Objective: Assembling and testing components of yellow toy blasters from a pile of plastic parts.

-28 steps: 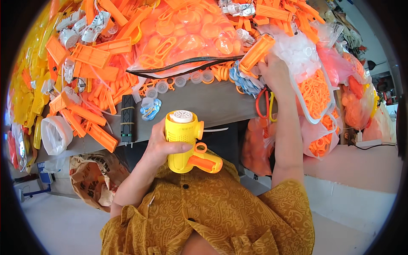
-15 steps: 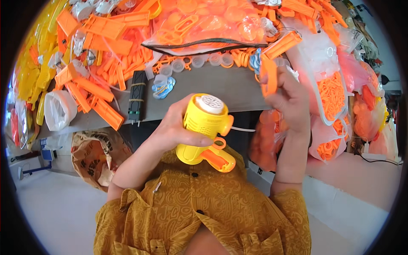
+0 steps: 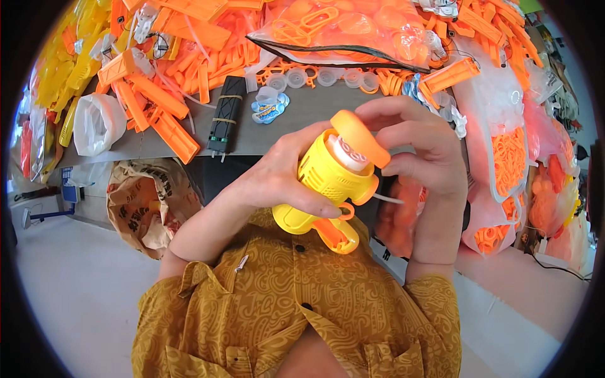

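My left hand is wrapped around the body of a yellow plastic toy gun, held tilted above my lap. Its open handle with an orange inside points down toward my shirt, and an orange ring sticks out beside my thumb. A white round piece with a pattern on its face sits in the toy's top opening. Between the fingertips of my right hand is a round orange cap, tipped over that opening and partly covering it.
On the grey table lie a dark battery pack with rubber bands, blue stickers, clear cups and orange covers. Behind is a zip bag of orange parts. A paper bag stands below left; bagged orange rings are right.
My right hand has come from the table's right side to the toy, bringing the orange cap over its top. The toy has tilted and shifted slightly right in my left hand.
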